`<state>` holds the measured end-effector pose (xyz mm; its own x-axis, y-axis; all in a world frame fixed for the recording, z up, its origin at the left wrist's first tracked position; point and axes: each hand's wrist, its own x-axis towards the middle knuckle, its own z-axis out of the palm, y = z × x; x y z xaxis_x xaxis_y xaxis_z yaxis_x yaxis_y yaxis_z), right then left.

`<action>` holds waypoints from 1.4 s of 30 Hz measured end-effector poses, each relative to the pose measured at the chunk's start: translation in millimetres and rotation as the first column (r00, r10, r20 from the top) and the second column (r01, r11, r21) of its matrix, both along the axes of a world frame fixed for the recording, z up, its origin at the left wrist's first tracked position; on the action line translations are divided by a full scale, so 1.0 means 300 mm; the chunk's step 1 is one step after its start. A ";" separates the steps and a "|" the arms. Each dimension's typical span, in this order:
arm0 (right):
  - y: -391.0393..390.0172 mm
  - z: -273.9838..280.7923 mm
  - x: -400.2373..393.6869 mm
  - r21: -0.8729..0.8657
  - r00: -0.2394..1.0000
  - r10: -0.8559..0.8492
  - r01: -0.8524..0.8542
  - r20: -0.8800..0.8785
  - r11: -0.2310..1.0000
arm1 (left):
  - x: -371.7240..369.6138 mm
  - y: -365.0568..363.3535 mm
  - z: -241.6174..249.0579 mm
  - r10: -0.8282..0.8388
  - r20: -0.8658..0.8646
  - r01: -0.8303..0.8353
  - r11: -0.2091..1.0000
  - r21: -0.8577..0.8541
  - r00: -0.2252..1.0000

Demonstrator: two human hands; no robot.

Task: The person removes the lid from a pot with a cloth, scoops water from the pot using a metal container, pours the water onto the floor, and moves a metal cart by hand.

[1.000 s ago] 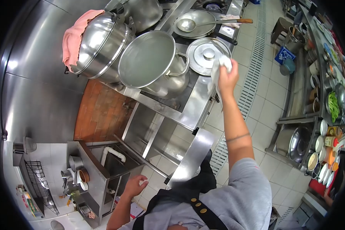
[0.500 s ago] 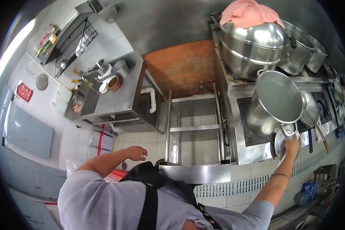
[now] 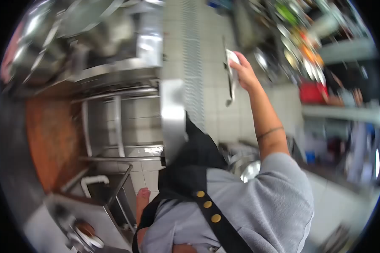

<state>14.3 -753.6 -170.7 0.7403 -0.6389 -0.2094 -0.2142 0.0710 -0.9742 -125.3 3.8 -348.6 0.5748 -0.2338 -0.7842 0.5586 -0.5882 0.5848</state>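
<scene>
My right hand (image 3: 242, 72) is stretched out over the floor, its fingers closed on a thin, pale flat dish (image 3: 233, 59) seen nearly edge-on. A narrow dark strip (image 3: 230, 84) runs along the dish's side; blur hides what it is. My left hand (image 3: 143, 195) hangs low beside my body, near the sink table, and its fingers are smeared by motion. No object shows in it.
Large metal pots (image 3: 109, 36) stand on the stove (image 3: 150, 42) at upper left. Beside my body is a low metal frame (image 3: 118, 122), with a steel sink table (image 3: 114, 219) below. Crowded shelves and another person's arm (image 3: 335, 100) show at right.
The view has swung round to the right, away from the stove. My right hand has carried the dish from the stove's front edge out over the floor. My left hand stays near my body.
</scene>
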 end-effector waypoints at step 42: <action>0.897 0.031 -1.360 -0.497 0.818 -0.553 0.418 -0.157 0.760 | 0.274 -0.256 0.224 -0.420 0.368 0.520 0.821 -0.235 0.830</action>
